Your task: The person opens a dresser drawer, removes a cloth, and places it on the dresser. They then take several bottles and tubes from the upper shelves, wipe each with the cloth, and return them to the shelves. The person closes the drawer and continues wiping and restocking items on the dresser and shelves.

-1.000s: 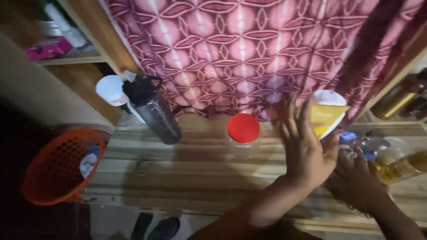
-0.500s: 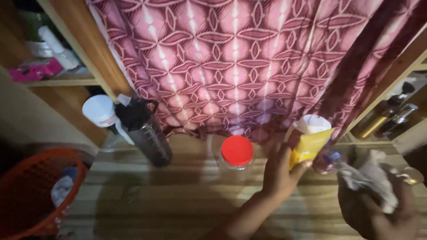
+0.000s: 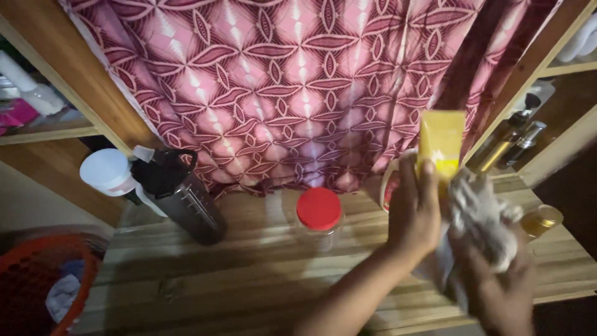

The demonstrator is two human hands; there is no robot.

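Yellow tube (image 3: pixel 441 142) upright within left-hand fingers (image 3: pixel 428 186), cloth (image 3: pixel 482 214) alongside

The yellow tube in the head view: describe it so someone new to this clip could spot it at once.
Start at the red patterned curtain hanging behind the wooden table. At its right edge, the left hand holds the yellow tube upright, beside the pale cloth in the right hand. Nothing else here is bright yellow.

A home: patterned curtain (image 3: pixel 298 87), wooden shelves (image 3: pixel 50 130) of toiletries, laundry basket (image 3: pixel 43 286) beside a wooden table (image 3: pixel 236 274).
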